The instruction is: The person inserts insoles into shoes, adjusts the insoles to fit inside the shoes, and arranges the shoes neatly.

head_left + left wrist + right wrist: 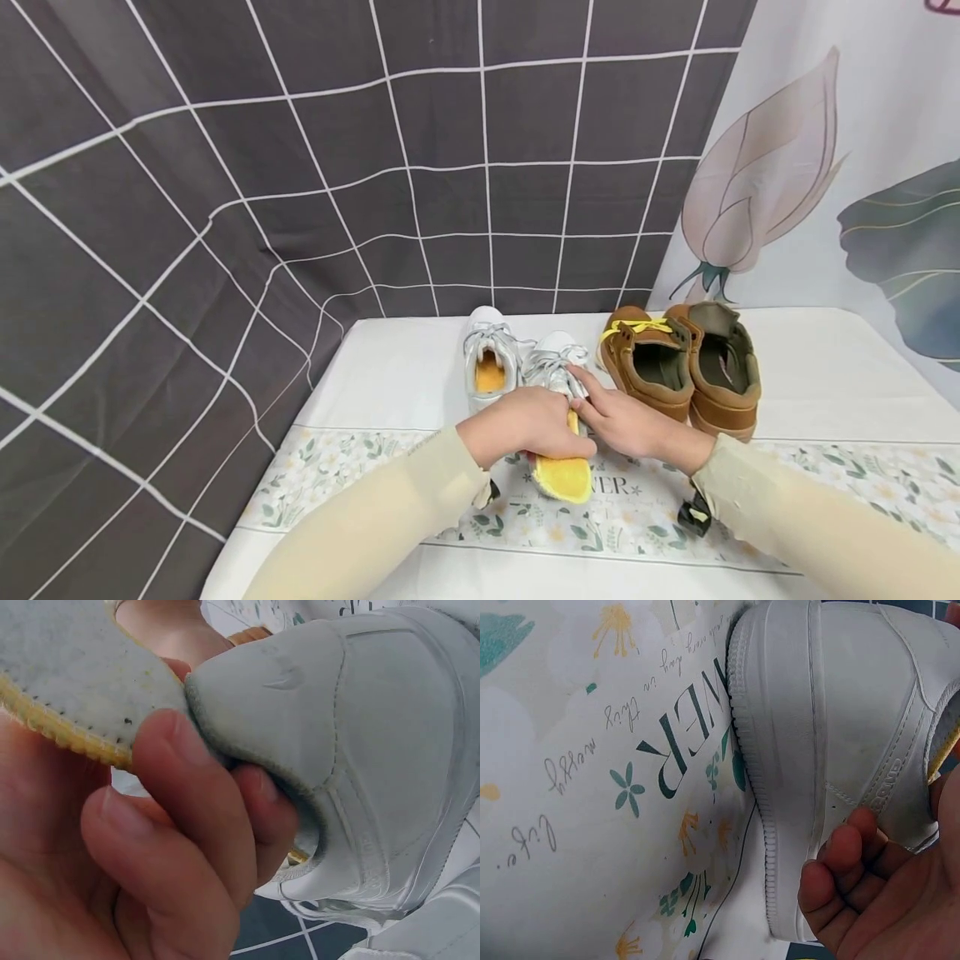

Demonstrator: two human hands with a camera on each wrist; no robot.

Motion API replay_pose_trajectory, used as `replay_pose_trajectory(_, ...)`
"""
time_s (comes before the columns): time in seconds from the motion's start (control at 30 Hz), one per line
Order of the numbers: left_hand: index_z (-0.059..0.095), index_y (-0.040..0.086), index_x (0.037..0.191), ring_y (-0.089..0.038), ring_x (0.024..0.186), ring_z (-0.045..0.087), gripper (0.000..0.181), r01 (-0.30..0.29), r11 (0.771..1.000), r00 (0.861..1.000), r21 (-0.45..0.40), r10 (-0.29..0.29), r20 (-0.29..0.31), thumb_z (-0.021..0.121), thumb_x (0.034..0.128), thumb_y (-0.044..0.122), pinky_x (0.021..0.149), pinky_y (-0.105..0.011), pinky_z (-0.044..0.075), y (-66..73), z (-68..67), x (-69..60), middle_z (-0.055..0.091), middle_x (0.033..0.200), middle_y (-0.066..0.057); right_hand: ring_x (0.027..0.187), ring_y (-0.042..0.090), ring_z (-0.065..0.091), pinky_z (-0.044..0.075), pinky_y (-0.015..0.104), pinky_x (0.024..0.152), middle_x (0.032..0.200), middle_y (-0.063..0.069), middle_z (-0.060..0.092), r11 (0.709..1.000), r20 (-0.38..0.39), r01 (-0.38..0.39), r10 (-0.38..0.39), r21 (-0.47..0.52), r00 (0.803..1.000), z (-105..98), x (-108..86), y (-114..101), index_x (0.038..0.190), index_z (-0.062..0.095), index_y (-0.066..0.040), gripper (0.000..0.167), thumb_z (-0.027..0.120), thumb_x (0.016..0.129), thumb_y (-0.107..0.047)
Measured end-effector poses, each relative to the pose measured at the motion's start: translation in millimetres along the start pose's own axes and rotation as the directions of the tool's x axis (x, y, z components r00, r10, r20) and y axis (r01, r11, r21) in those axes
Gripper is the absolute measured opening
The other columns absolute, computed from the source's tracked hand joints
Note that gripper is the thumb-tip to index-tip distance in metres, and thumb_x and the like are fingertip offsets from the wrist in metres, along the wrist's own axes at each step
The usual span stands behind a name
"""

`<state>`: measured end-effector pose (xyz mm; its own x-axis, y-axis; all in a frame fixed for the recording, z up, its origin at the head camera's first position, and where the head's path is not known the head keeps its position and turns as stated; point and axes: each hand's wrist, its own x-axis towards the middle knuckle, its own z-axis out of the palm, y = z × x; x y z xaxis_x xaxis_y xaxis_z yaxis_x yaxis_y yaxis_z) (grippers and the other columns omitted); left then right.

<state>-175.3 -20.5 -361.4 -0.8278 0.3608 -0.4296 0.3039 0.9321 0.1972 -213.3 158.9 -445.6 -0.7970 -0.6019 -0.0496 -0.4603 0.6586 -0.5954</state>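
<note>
My left hand grips a yellow insole whose heel end sticks out toward me. Its pale underside shows in the left wrist view, and its front part goes into the opening of a white lace-up sneaker. With my right hand I hold that sneaker by its side. Curled fingers lie against the upper in the right wrist view, near the collar. The insole's front end inside the sneaker is hidden.
The other white sneaker stands to the left with a yellow insole inside. On the right are two brown shoes, one with yellow laces. A white floral cloth covers the table. Dark checked fabric hangs behind.
</note>
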Motion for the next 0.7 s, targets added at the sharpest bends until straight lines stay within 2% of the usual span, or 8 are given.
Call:
replay_pose_trajectory(0.1,0.065,0.019,0.081,-0.012,0.052,0.059,0.035,0.01,0.998,1.0,0.059,-0.009,-0.022,0.059,0.0873,0.052,0.055,-0.029,0.049,3.6,-0.5,-1.8,0.063,0.07,0.003,0.068,0.007,0.057,0.047,0.038,0.082,0.068,-0.005,0.054,1.0,0.009,0.002,-0.002,0.003,1.0,-0.5,-0.7,-1.5,0.162,0.007,-0.011,0.065,0.027,0.11,-0.044)
replay_pose_trajectory(0.2,0.067,0.016,0.089,-0.013,0.062,0.059,0.036,-0.009,0.995,0.999,0.101,0.014,-0.045,0.055,0.0908,0.05,0.06,-0.028,0.048,5.9,0.1,-0.9,0.063,0.076,0.002,0.072,0.007,0.058,0.048,0.039,0.083,0.071,-0.005,0.056,1.0,0.002,0.001,-0.001,-0.007,1.0,-1.8,-2.0,-3.1,0.162,0.007,-0.01,0.064,0.028,0.11,-0.042)
replay_pose_trajectory(0.3,0.067,0.016,0.083,-0.013,0.064,0.057,0.034,-0.037,0.996,0.997,0.086,0.043,-0.07,0.054,0.0925,0.046,0.06,-0.027,0.047,4.2,-0.8,0.2,0.063,0.075,0.002,0.072,0.008,0.058,0.048,0.039,0.083,0.069,-0.004,0.055,1.0,0.001,-0.007,0.007,-0.008,1.0,-2.8,-2.4,-5.0,0.162,0.007,-0.011,0.063,0.028,0.11,-0.041)
replay_pose_trajectory(0.47,0.06,0.018,0.067,-0.013,0.062,0.055,0.031,-0.058,0.998,0.991,0.02,0.06,-0.123,0.061,0.0891,0.039,0.059,-0.026,0.045,1.5,-3.0,-0.8,0.059,0.067,0.002,0.07,0.007,0.057,0.047,0.039,0.082,0.065,-0.004,0.052,1.0,0.0,0.01,-0.01,-0.005,1.0,-3.9,-2.4,-4.4,0.161,0.007,-0.009,0.063,0.029,0.11,-0.039)
replay_pose_trajectory(0.6,0.056,0.018,0.062,-0.012,0.059,0.054,0.033,-0.067,0.998,0.984,-0.02,0.063,-0.168,0.064,0.0886,0.034,0.056,-0.024,0.044,0.2,-0.8,-0.1,0.055,0.06,0.002,0.076,0.008,0.058,0.048,0.041,0.086,0.066,-0.005,0.053,1.0,-0.006,0.023,-0.023,-0.015,1.0,-3.4,-2.2,-3.3,0.161,0.008,-0.007,0.064,0.029,0.11,-0.039)
replay_pose_trajectory(0.7,0.054,0.018,0.059,-0.012,0.056,0.053,0.035,-0.076,0.997,0.976,-0.019,0.071,-0.207,0.066,0.0895,0.032,0.053,-0.024,0.043,-1.9,2.5,3.1,0.054,0.059,0.003,0.082,0.01,0.06,0.049,0.045,0.091,0.07,-0.005,0.056,1.0,-0.009,0.022,-0.022,-0.014,1.0,-2.8,-1.5,-3.3,0.161,0.008,-0.007,0.064,0.029,0.11,-0.039)
